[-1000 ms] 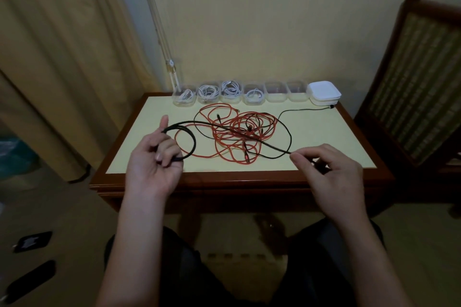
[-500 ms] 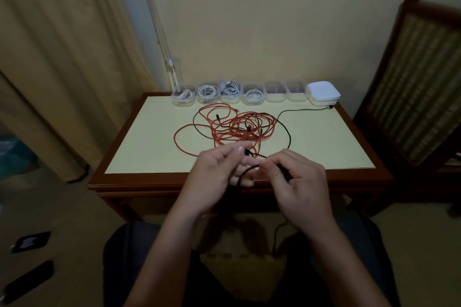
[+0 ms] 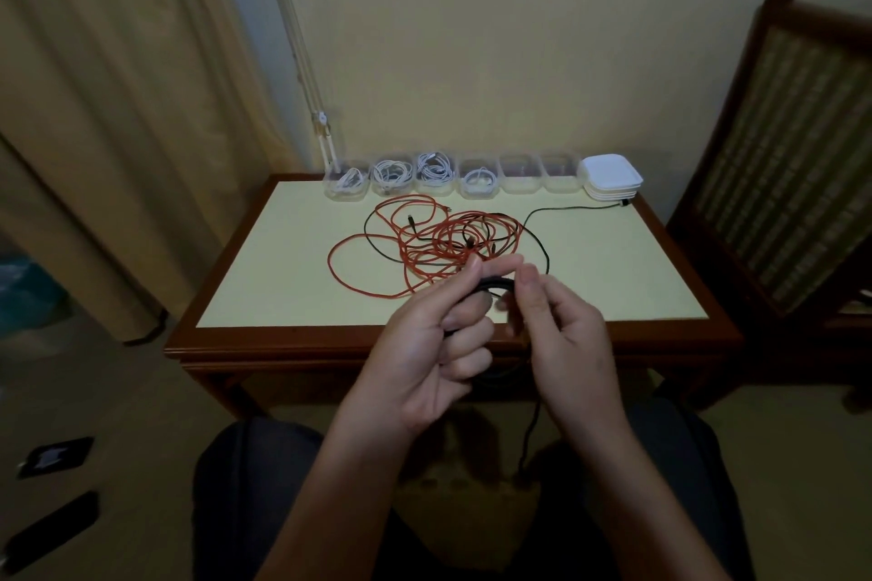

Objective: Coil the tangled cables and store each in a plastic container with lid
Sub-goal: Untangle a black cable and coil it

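Two hands work at the near edge of the wooden table point(image 3: 283, 278), both closed on the black cable point(image 3: 495, 284). The left hand point(image 3: 431, 347) grips a small coil of this cable, with the fingers curled round the loops and the thumb and forefinger pinching the top of the coil. The right hand point(image 3: 564, 335) meets the coil from the right, with its fingers curled and its fingertips point(image 3: 527, 285) on the cable. One strand hangs from beneath the right hand down to the person's lap. The remaining length of the black cable lies on the table, passes through the tangled red cable point(image 3: 358, 241) at the centre, and ends at a plug just beside the stack of white lids point(image 3: 611, 177) at the far right corner. Six clear plastic containers point(image 3: 519, 175) stand in a row along the far edge, to the left of the lids. The four on the left each hold a coiled white cable point(image 3: 391, 175). A wooden chair point(image 3: 778, 132) stands to the right of the table, and a curtain point(image 3: 94, 109) hangs to its left.
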The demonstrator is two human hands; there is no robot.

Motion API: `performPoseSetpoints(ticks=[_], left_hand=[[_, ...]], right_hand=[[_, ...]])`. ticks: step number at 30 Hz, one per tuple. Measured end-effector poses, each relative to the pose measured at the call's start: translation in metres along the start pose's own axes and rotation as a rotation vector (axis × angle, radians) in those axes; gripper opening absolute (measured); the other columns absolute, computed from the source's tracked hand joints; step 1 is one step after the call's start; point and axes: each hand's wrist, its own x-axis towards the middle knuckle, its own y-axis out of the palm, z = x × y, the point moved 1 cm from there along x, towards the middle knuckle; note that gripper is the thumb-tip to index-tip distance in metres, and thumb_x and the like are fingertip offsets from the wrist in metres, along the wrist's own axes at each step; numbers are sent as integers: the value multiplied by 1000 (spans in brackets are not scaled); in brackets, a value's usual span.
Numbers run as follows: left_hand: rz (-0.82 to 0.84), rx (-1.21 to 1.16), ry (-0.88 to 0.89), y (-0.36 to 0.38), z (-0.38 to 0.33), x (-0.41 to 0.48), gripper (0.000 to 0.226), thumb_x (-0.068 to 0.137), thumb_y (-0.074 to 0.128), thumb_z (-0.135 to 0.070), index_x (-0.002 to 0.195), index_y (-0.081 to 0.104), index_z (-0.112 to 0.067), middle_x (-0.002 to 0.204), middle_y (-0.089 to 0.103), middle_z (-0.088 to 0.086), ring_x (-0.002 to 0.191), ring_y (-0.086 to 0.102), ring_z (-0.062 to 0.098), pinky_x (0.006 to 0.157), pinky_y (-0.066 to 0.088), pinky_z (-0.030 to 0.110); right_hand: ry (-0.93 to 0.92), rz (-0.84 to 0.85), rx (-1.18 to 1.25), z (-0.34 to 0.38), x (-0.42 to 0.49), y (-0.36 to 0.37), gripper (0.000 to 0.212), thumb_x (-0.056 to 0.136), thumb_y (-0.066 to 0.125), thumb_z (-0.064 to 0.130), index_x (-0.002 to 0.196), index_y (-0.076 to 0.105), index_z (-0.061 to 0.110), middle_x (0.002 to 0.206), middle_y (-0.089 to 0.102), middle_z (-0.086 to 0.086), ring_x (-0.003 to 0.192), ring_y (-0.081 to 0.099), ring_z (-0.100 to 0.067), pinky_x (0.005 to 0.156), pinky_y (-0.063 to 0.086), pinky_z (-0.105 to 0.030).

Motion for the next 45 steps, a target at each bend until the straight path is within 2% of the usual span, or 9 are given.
performPoseSetpoints(ticks=[4, 8, 11, 17, 26, 31, 36, 41, 45], left_hand=[[-22, -75, 26, 2, 0, 1, 33, 96, 51, -32, 107, 74, -11, 50, 24, -9, 40, 9, 4, 33, 10, 15], [-97, -12, 96, 6, 7, 0, 35, 99, 50, -31, 113, 71, -7, 58, 23, -5, 40, 17, 3, 34, 13, 17], [-133, 9, 146, 13, 15, 0, 38, 105, 44, -31, 120, 67, -5, 61, 23, -3, 42, 20, 4, 35, 17, 18], [-148, 27, 169, 19, 20, -1, 38, 104, 45, -32, 120, 68, -6, 61, 21, -3, 46, 13, 6, 36, 13, 19], [-84, -163, 150, 6, -6, 0, 35, 103, 44, -31, 115, 68, -10, 53, 22, -8, 42, 11, 4, 28, 16, 15], [-164, -374, 235, -18, -32, -4, 32, 104, 44, -30, 113, 68, -9, 52, 26, -9, 39, 13, 5, 29, 15, 17], [-372, -440, 383, -41, -52, -12, 37, 104, 45, -23, 128, 65, -3, 60, 30, -9, 44, 21, 6, 36, 17, 19], [-511, -311, 470, -46, -51, -12, 33, 103, 46, -15, 132, 59, -4, 64, 39, -8, 47, 28, 6, 40, 26, 17], [-610, -13, 500, -37, -39, -8, 28, 103, 52, -17, 126, 64, -7, 74, 57, -3, 54, 49, 3, 46, 38, 15]], right_hand=[[59, 23, 77, 6, -5, 6, 49, 102, 41, 44, 62, 54, 18, 53, 41, 0, 52, 39, -11, 48, 32, -23], [73, -7, 73, 5, -4, 8, 43, 103, 41, 45, 82, 73, 27, 53, 40, 2, 52, 38, -13, 46, 30, -27], [64, -28, 53, 3, -3, 7, 45, 106, 40, 42, 72, 69, 40, 50, 47, 12, 51, 43, -4, 50, 34, -24], [41, -33, 23, -2, -3, 5, 47, 105, 40, 44, 93, 73, 13, 55, 56, 4, 56, 51, -7, 53, 40, -27], [-19, -30, 16, 2, 8, -13, 42, 98, 58, 37, 72, 54, 5, 61, 40, 0, 57, 36, -10, 51, 32, -22], [62, -1, -62, -16, 15, -33, 25, 95, 67, 31, 81, 62, 11, 67, 47, -9, 61, 46, -5, 62, 42, -8], [70, -14, -170, -30, 20, -45, 12, 91, 73, 27, 84, 68, 19, 72, 56, 2, 63, 49, -2, 61, 40, -9], [17, 72, -389, -33, 17, -42, 16, 92, 72, 29, 78, 66, 25, 74, 60, 9, 61, 54, 2, 54, 38, -13], [-109, 126, -607, -28, 14, -32, 19, 94, 67, 36, 78, 63, 28, 69, 62, 14, 62, 56, 0, 56, 40, -20]])
